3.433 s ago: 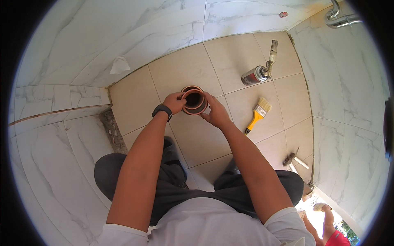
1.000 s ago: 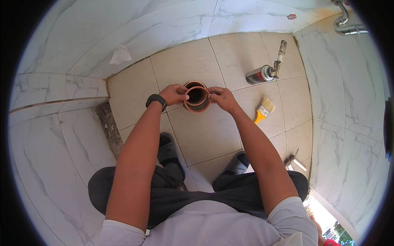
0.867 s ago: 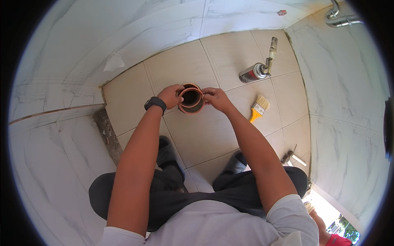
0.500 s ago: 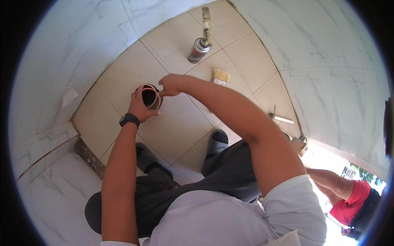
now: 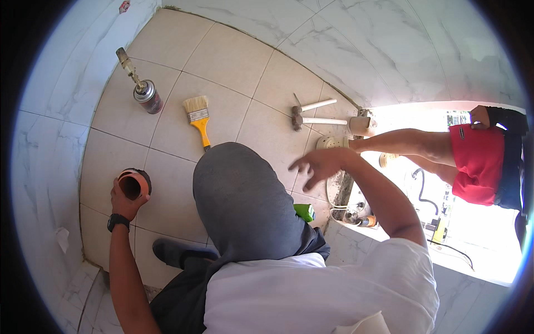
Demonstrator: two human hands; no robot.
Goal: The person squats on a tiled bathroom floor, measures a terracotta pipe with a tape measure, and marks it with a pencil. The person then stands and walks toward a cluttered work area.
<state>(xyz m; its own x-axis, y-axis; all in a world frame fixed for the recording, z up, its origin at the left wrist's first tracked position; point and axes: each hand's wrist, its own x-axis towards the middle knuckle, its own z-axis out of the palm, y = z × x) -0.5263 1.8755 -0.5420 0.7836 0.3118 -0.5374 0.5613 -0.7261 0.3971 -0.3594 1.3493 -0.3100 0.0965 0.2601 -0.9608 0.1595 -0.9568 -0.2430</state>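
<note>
My left hand (image 5: pixel 125 205), with a dark watch on its wrist, is wrapped round the side of a short orange pipe piece (image 5: pixel 144 182) with a dark opening, at the left of the tiled floor. A dark band shows along the piece's far side. Stretched out to the right, my right hand (image 5: pixel 321 166) hangs over the floor with its fingers apart and nothing in them. Below it lies a small green object (image 5: pixel 304 211), partly hidden behind my raised knee (image 5: pixel 239 195).
A gas can with a torch head (image 5: pixel 147 96) stands far left, near a yellow-handled paintbrush (image 5: pixel 198 121). Two hammers (image 5: pixel 300 118) with white handles lie toward the doorway. Cords and an orange-and-black tool (image 5: pixel 364 221) lie at the threshold. A person in red shorts (image 5: pixel 473 161) stands there.
My view has turned to the right. My right hand has left the pipe piece and swung out toward the doorway, opening. My left hand still holds the piece.
</note>
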